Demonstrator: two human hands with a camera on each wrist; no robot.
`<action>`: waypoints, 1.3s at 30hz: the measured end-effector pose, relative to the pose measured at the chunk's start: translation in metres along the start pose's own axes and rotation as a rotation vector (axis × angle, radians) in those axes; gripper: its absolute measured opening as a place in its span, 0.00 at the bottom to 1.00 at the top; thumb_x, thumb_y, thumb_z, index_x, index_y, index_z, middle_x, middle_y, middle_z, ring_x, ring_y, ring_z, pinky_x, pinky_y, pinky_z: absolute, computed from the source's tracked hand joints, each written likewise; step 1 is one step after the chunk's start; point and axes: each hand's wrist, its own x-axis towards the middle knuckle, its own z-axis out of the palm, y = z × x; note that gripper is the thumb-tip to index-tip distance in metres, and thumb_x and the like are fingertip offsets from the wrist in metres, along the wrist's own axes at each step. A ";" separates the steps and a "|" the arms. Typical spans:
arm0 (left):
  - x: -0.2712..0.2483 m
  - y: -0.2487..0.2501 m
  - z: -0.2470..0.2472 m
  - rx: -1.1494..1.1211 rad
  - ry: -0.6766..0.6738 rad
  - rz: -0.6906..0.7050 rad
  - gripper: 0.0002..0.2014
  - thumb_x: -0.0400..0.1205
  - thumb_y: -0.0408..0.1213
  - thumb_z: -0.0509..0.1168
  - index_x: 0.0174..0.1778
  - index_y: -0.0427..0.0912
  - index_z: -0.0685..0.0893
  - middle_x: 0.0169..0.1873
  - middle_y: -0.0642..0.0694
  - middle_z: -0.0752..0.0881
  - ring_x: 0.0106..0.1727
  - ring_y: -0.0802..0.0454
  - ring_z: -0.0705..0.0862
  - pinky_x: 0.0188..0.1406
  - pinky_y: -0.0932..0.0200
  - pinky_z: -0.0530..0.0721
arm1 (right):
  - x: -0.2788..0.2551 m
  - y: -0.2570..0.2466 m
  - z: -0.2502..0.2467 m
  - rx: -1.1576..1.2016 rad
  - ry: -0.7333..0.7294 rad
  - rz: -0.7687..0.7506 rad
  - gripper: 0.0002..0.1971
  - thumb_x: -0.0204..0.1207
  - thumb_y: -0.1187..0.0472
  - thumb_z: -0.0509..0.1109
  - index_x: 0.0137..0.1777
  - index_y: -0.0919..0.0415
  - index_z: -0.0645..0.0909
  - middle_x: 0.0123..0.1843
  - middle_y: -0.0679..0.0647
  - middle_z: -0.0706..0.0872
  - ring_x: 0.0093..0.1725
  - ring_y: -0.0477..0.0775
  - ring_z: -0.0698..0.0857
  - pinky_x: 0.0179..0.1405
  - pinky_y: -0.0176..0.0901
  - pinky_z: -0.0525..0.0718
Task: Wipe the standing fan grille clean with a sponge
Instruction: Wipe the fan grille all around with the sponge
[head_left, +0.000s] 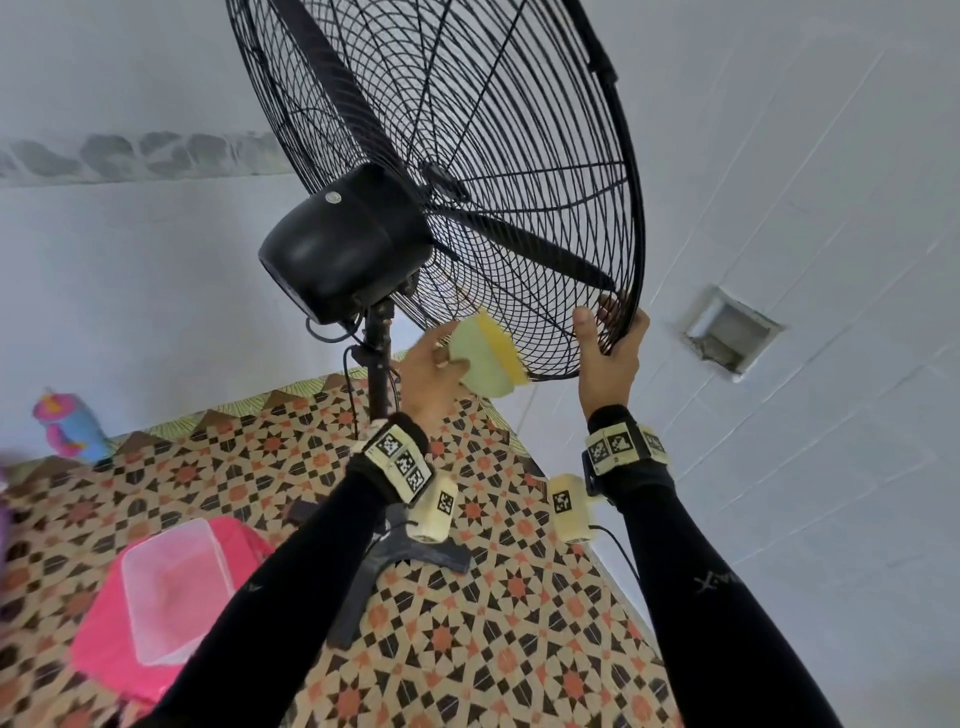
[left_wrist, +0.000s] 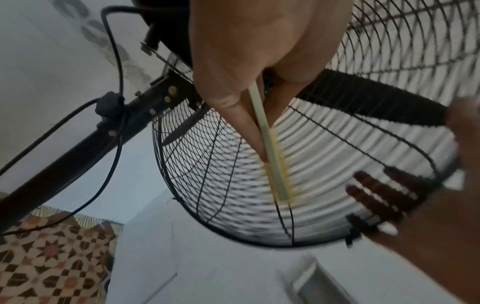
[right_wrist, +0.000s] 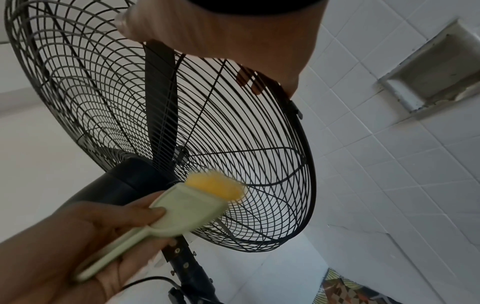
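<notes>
Gripping the sponge by its pale green holder, my left hand presses the yellow pad against the lower back of the fan grille, just beside the motor housing. My right hand clamps the grille's lower rim, fingers hooked through the wires. Below, I see a pink tub on the patterned floor.

Long black sleeves, cream wrist bands with black-and-white square markers, cream camera pods, thin black cable
</notes>
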 end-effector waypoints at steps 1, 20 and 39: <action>0.003 0.006 -0.003 -0.044 0.059 -0.005 0.27 0.81 0.19 0.68 0.73 0.48 0.82 0.63 0.40 0.86 0.66 0.41 0.85 0.42 0.51 0.95 | -0.001 0.000 0.000 0.001 -0.004 0.002 0.43 0.67 0.27 0.73 0.75 0.51 0.69 0.68 0.51 0.85 0.67 0.50 0.83 0.71 0.46 0.81; -0.004 -0.012 0.010 -0.298 0.269 0.085 0.30 0.79 0.16 0.68 0.71 0.52 0.84 0.66 0.39 0.87 0.65 0.45 0.87 0.52 0.40 0.94 | -0.001 0.003 -0.016 0.019 -0.115 -0.021 0.36 0.71 0.39 0.81 0.72 0.53 0.71 0.68 0.48 0.84 0.66 0.41 0.82 0.62 0.27 0.80; -0.075 -0.071 0.075 -0.101 0.172 0.115 0.27 0.82 0.20 0.68 0.75 0.46 0.78 0.66 0.35 0.84 0.67 0.35 0.86 0.43 0.49 0.94 | 0.026 -0.007 -0.049 -0.186 -0.348 -0.103 0.41 0.57 0.26 0.81 0.62 0.48 0.70 0.60 0.43 0.85 0.60 0.47 0.85 0.64 0.54 0.86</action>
